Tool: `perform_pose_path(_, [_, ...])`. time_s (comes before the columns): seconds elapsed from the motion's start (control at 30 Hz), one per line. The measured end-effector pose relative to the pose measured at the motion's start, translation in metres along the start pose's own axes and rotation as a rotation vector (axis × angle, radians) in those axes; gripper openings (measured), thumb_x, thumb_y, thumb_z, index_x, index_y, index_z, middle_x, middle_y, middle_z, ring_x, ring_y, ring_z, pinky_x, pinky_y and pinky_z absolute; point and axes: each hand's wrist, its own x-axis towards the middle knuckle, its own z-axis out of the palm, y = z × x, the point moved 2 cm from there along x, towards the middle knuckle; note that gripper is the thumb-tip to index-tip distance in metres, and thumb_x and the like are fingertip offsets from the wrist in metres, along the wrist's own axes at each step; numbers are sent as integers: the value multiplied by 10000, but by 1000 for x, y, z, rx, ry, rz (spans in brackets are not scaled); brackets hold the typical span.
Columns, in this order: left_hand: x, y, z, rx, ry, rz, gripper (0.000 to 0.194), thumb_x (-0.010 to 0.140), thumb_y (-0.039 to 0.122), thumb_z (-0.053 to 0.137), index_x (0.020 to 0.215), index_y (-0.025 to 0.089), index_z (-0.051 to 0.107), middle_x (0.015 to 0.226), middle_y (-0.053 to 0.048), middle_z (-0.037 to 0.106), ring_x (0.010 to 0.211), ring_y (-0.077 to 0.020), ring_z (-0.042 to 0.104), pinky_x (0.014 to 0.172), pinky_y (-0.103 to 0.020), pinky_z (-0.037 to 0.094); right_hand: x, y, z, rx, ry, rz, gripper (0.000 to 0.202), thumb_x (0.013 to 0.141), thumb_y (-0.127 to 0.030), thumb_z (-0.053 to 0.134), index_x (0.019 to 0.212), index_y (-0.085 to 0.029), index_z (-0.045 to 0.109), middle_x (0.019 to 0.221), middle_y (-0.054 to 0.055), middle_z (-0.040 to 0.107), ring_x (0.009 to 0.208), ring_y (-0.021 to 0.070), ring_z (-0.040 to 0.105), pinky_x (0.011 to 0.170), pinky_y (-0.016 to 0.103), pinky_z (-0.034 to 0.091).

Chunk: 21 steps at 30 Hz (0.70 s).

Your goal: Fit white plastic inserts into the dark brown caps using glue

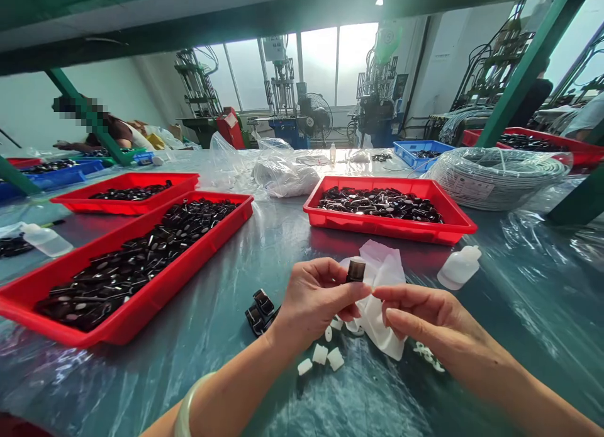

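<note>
My left hand point(314, 298) pinches a small dark brown glossy piece point(355, 271) between thumb and fingers. Close to its thumb tip is my right hand point(429, 317), its thumb and index finger near each other; whether anything small is between them cannot be made out. Behind and below both hands lies a white plastic bag point(384, 267). Several small white blocks point(319, 354) are on the table under my left hand, and small white bits point(428, 356) lie under my right. A few dark pieces point(259, 311) rest left of my left hand.
Red trays point(455, 229) of dark pieces stand ahead and to the left. A white bottle point(459, 268) is at the right, another point(47, 240) at far left. Behind are a wrapped wire coil point(500, 179) and plastic bags point(285, 172). Green posts point(531, 65) frame the table; a person leans at far left.
</note>
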Motion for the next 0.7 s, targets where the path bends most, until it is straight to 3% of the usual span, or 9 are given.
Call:
perform_pose_path(0.13, [-5,-13,9,166,-205,-141,292,547,309,752,547,148,509,441,41,504,374,-87,511,349,-162,364,1,-3,0,-116,30,-137,350,721,-381,644,1029,-215,639,638,-25,554,576,100,476,520,221,381])
perform_pose_path(0.23, [-7,-22,12,227,-298,-187,290,560,296,733,532,157,480,430,55,467,357,-71,467,353,-166,368,1,-5,2,-277,-26,-184,249,772,-365,588,937,-204,683,677,-3,597,615,109,491,549,224,385])
perform_pose_path(0.43, [-5,-23,6,249,-372,-192,254,575,331,728,618,140,567,475,45,504,411,-69,467,401,-166,373,1,-5,2,-364,-79,-49,269,789,-386,551,758,-145,668,548,-18,536,468,65,404,426,196,297])
perform_pose_path(0.53, [-1,-17,1,259,-306,-138,292,583,390,723,671,136,610,492,31,533,432,-78,485,404,-165,361,4,-4,-3,-290,-75,58,276,762,-395,589,692,-136,653,436,-45,478,368,44,357,359,177,250])
perform_pose_path(0.6, [1,-11,-2,258,-189,-79,318,611,428,699,712,137,620,512,22,548,454,-88,508,415,-168,383,7,-9,-9,-86,57,-20,239,748,-395,615,748,-159,652,496,-30,559,403,61,453,390,177,342])
perform_pose_path(0.67, [4,-4,-5,235,-49,-21,332,652,449,662,760,137,620,575,5,581,488,-95,531,432,-176,415,8,-16,-17,173,218,-193,255,751,-382,620,945,-218,622,852,24,681,699,125,625,593,220,486])
perform_pose_path(0.7, [5,-1,-5,220,6,-4,333,672,449,646,780,136,617,617,-7,597,503,-98,539,438,-181,428,9,-20,-20,266,265,-264,323,755,-371,618,1053,-252,576,1085,39,638,916,156,615,732,258,498])
